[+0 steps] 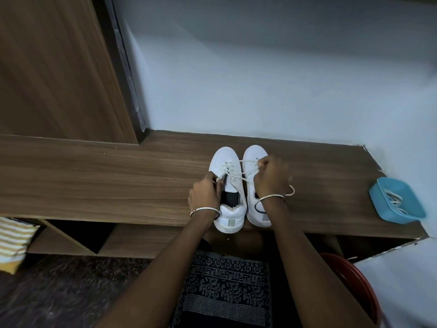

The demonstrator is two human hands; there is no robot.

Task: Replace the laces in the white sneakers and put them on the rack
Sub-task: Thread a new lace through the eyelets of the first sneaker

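Wooden desk (118,176) below a pale wall (260,79) carries the left sneaker (225,159) and right sneaker (251,155) touching side by side, toes to the wall, heels at the near edge. My right hand (272,176) pinches a lace (248,162) over the right sneaker's eyelets, while my left hand (204,195), fingers curled, grips the left sneaker at its tongue edge; each crossing is probably best drawn out evenly, with the shoe held steady. Well apart at the right end sits a blue tray (380,197) holding spare laces (393,200).
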